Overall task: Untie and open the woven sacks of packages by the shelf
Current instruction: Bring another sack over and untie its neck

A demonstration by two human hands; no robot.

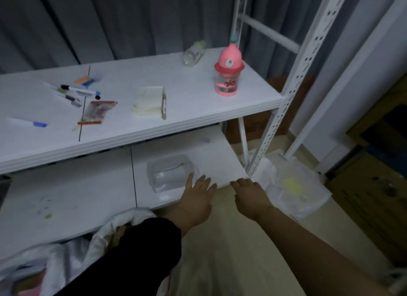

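White metal shelf (pixel 293 79) fills most of my view, grey curtain (pixel 88 20) behind it. Upper shelf board (pixel 187 101) carries the clutter; lower shelf board (pixel 66 185) sits just under my hands.

Woven sack (pixel 72 249), white, lies bottom left on the floor, under the lower board's front edge. Its mouth looks open and crumpled; contents too dark to tell. My left arm in a black sleeve (pixel 132 256) crosses over it.

A second white bag (pixel 297 185) with something yellow inside lies flat on the floor by the shelf's right post, just beside my right hand.

My left hand (pixel 196 196): fingers straight and spread, resting on the front edge of the lower board, gripping nothing. My right hand (pixel 251 196): fingers at the board's corner, curled slightly over the edge; can't tell if it grips. Neither touches the sack.

Clear plastic container (pixel 171 174) sits on the lower board, just beside my left fingertips.

Upper board: pink bottle (pixel 228 75) upright near the right end, clear bottle (pixel 195 52) on its side behind it, folded cloth (pixel 149 101) mid-board, red packet (pixel 97 112), markers (pixel 74 93) at left.
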